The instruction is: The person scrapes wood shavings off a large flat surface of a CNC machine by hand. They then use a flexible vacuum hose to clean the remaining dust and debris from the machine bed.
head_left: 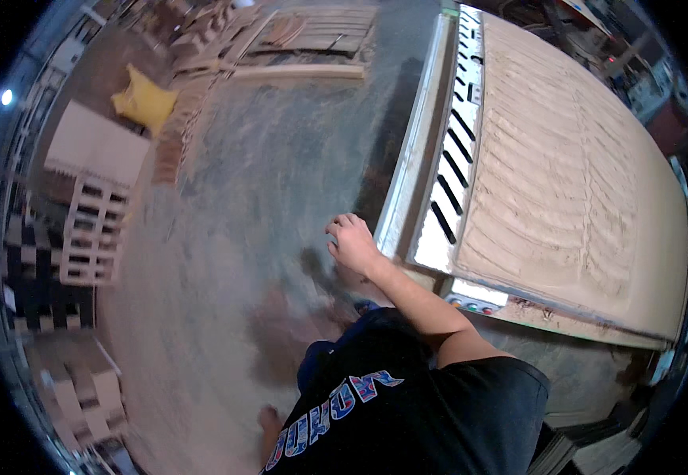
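My right hand [350, 240] hangs in the air over the floor, just left of a large dust-covered machine [550, 174]. Its fingers curl loosely and a little apart, with nothing in them. A metal rail [415, 134] on the machine's left side is the thing nearest to this hand, and a gap shows between them. Low in the picture, beside my black shirt, my left hand [269, 418] shows only as a small blurred patch; its fingers cannot be made out.
Coloured buttons [471, 307] sit on the machine's near corner, beside a slotted metal strip [451, 170]. On the left stand a pale slatted crate [93, 229], a yellow sack [146, 99] and stacked wood blocks [83, 392]. A wooden pallet [312, 36] lies at the far end of the dusty floor [241, 182].
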The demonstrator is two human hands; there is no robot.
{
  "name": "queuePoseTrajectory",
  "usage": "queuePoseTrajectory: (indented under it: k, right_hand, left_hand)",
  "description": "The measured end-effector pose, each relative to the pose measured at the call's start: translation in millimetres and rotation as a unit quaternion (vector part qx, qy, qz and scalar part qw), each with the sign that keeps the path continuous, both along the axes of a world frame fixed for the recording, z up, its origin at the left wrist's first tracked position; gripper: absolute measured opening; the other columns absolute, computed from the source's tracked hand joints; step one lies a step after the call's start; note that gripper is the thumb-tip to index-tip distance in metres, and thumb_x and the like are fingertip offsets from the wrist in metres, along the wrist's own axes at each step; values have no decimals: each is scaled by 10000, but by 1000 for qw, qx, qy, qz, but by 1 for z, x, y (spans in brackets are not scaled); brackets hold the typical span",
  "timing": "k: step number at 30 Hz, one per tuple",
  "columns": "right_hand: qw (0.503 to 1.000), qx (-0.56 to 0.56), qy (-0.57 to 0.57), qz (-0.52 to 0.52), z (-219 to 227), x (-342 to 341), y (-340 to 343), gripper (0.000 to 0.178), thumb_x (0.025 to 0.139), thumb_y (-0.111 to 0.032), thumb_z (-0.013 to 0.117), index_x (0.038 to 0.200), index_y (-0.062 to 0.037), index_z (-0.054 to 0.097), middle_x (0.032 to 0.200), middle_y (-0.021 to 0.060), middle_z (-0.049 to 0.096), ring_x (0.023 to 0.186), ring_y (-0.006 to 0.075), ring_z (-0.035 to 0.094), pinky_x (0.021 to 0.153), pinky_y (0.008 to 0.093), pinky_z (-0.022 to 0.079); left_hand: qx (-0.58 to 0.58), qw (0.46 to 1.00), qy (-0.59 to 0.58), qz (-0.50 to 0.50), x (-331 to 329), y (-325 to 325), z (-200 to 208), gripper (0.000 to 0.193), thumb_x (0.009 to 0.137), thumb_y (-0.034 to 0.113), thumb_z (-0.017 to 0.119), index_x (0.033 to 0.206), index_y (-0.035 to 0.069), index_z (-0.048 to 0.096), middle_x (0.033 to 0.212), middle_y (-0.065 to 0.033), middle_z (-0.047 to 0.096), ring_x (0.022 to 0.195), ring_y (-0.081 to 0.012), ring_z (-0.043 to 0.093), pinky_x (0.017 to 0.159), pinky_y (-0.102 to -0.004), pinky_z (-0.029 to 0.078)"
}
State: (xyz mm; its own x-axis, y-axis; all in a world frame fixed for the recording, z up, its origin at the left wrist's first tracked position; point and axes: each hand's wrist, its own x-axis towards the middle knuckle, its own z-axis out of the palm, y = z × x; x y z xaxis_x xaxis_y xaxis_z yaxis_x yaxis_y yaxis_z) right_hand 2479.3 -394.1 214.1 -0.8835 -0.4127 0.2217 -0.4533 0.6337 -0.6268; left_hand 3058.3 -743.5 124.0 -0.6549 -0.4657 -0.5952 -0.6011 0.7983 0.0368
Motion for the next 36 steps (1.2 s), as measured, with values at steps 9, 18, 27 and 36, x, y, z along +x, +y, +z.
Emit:
queuePoseTrajectory:
  k: [9,18,27,36]
  right_hand:
    - [974,180,11,-136,-13,-140,-92,357,832,-160,788,1180,-95,746,1216,149,668,1266,374,578,1072,512,466]
    - [974,71,-160,-147,21,-244,-124,417,855,-44,662,1267,-74,716,1219,189,689,1145,407,672,984,502,550]
    - [949,142,-187,-211,-26,-486,-90,318,899,7,604,1155,-103,758,1128,181,711,1006,401,727,878,521,593]
    - [958,138,-100,-231,61,-830,-21,415,835,77,601,1175,-113,744,1116,129,718,1101,356,701,944,471,560]
  left_hand:
    - [197,905,-6,377,-240,-153,-88,179,971,221,684,1069,72,697,844,-90,653,717,-254,619,665,-432,512]
    - [198,839,328,385,-771,-459,-66,208,983,245,711,1081,63,731,775,-74,635,634,-231,607,570,-398,461]
    - [234,934,205,178,-1131,-377,-61,713,921,82,765,1576,3,496,1475,-199,626,1287,-332,634,1040,-461,518]
    - [166,979,-68,94,-1194,-260,-117,508,900,304,715,1323,25,694,1130,-204,742,1019,-365,722,869,-498,569]
